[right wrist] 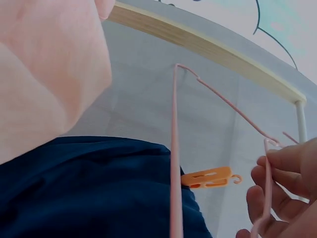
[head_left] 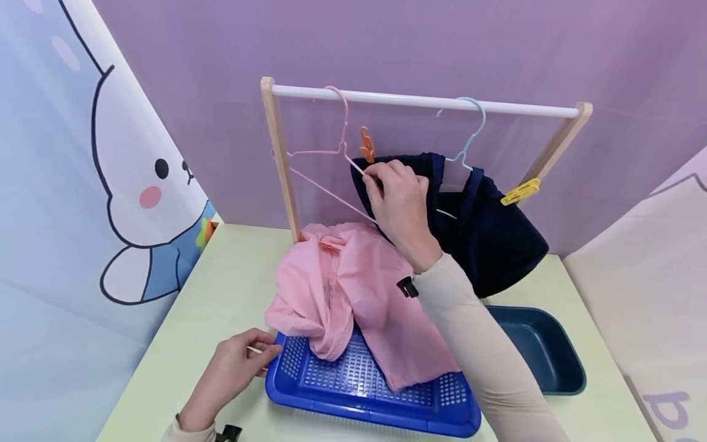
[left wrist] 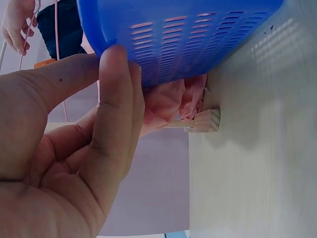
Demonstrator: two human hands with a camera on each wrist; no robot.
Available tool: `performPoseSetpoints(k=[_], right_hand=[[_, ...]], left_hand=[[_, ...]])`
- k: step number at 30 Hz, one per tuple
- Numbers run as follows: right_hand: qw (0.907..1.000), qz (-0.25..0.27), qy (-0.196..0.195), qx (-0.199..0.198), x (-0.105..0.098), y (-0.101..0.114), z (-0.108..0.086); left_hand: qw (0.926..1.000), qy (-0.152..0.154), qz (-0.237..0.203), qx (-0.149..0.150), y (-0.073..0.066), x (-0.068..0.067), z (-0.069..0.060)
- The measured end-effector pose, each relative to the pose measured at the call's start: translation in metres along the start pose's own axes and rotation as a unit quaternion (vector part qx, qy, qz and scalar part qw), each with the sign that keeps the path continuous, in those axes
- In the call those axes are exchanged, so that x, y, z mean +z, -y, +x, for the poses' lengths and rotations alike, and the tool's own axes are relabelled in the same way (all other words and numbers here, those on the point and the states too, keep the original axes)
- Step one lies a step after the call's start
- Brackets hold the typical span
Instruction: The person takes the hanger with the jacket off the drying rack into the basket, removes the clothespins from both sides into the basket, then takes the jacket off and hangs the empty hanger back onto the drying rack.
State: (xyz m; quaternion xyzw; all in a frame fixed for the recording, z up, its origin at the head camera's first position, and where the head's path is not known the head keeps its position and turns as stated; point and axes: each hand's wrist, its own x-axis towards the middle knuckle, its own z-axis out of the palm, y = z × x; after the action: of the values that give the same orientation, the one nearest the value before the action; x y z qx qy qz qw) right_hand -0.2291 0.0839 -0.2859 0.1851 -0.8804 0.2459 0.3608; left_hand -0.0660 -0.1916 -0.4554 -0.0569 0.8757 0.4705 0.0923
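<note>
My right hand (head_left: pixel 400 205) pinches one sloping arm of a pink hanger (head_left: pixel 345 120), whose hook hangs over the rack's white rail. No cloth is on this hanger; its bottom bar shows bare in the right wrist view. With thumb and fingers, my left hand (head_left: pixel 234 368) holds the left corner of a blue perforated basket (head_left: pixel 375 412). A crumpled pink garment (head_left: pixel 359 270) lies over the basket, its far part against the rack's left post. Behind my right hand, a navy garment (head_left: pixel 502 245) hangs on a light-blue hanger (head_left: pixel 479 129).
The small clothes rack (head_left: pixel 409 99) has wooden posts. An orange clothespin (head_left: pixel 366 147) and a yellow clothespin (head_left: pixel 520 192) clip the navy garment's two sides. A dark teal basin (head_left: pixel 577 377) sits at the right, partly behind my right sleeve. Printed curtains enclose the pale table (head_left: pixel 221 276).
</note>
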Motion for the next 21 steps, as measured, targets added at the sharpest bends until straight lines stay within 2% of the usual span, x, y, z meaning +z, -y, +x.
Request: performPoseSetpoints(k=[7,13,17,21], right_hand=[[0.9961,-0.015,0.086,-0.011,-0.025,0.003,-0.01],[0.9971,-0.001,0.058,-0.05,-0.059,-0.008,-0.031],[0.9978,-0.014,0.058,-0.029,-0.081,-0.025,-0.052],[0.9969,-0.034,0.07,0.0,-0.093,-0.047,-0.077]], left_hand=[[1.0,0.002,0.001,-0.001,0.001,0.001,0.001],[1.0,0.004,0.003,0.0,0.001,0.0,0.0],[0.9999,0.009,0.007,0.0,0.002,-0.001,0.0],[0.9997,0.022,0.011,0.003,0.0,-0.002,0.0]])
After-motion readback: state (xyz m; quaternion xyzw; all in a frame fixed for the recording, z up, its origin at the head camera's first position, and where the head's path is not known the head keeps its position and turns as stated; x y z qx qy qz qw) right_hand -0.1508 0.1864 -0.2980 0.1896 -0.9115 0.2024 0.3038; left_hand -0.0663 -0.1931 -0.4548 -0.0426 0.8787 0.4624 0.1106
